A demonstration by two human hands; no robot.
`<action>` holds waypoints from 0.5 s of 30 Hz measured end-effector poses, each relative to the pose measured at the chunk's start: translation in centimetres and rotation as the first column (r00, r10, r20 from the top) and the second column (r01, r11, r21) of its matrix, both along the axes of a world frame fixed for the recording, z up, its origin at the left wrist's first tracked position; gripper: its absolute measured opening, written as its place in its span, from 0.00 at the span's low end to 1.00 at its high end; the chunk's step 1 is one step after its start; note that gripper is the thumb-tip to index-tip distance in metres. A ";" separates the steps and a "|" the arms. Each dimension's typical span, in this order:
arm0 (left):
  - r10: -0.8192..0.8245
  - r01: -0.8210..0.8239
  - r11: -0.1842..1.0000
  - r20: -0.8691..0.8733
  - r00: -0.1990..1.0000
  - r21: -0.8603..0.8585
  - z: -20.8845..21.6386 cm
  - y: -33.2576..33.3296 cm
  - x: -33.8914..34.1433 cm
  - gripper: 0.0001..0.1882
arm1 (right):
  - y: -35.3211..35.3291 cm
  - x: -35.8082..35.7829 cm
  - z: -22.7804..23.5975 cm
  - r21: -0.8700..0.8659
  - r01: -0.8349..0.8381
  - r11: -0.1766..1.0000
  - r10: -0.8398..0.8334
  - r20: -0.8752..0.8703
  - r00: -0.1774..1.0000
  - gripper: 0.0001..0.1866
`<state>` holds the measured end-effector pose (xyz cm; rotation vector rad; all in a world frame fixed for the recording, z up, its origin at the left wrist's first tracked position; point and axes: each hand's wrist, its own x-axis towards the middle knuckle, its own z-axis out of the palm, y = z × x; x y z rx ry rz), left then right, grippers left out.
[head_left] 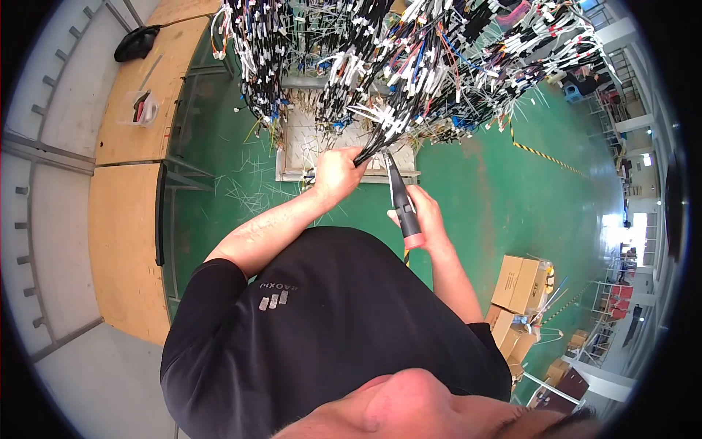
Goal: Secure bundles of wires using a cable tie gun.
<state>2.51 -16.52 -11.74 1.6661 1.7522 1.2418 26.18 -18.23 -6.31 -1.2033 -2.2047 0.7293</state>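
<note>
My left hand is closed around a bundle of black cables, drawn toward me from the hanging mass of wires. In my right hand is a black cable tie gun with a pinkish-red rear end, its handle hidden by my fingers. The gun's narrow nose reaches the bundle just right of my left hand; whether it grips a tie there is too small to tell. White cable ties stick out around the bundle just beyond my hands. Many white connectors hang among the wires.
A pale tray stands low beneath the wires, with cut tie ends scattered on the green floor. Wooden tables line the left, one carrying a clear plastic container and a black bag. Cardboard boxes sit at right.
</note>
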 end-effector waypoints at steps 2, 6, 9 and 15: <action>-0.005 0.005 1.000 -0.009 1.000 0.000 -0.1 0.1 -0.2 0.10 | -0.3 0.6 0.0 -0.176 0.074 0.982 -0.078 -0.014 0.997 0.17; -0.041 0.047 0.994 0.056 0.998 -0.103 -0.1 0.2 -0.8 0.10 | -0.3 1.6 -0.6 -0.113 0.054 0.992 -0.058 -0.037 0.998 0.17; -0.041 0.076 0.962 0.136 0.990 -0.263 1.1 -0.2 -1.4 0.15 | 0.5 2.7 -0.8 0.017 -0.110 0.994 0.110 -0.010 0.994 0.26; -0.097 0.227 0.881 0.312 0.945 -0.415 0.5 0.7 -2.6 0.21 | 0.7 3.8 -1.9 0.256 -0.085 0.963 0.060 0.103 0.993 0.23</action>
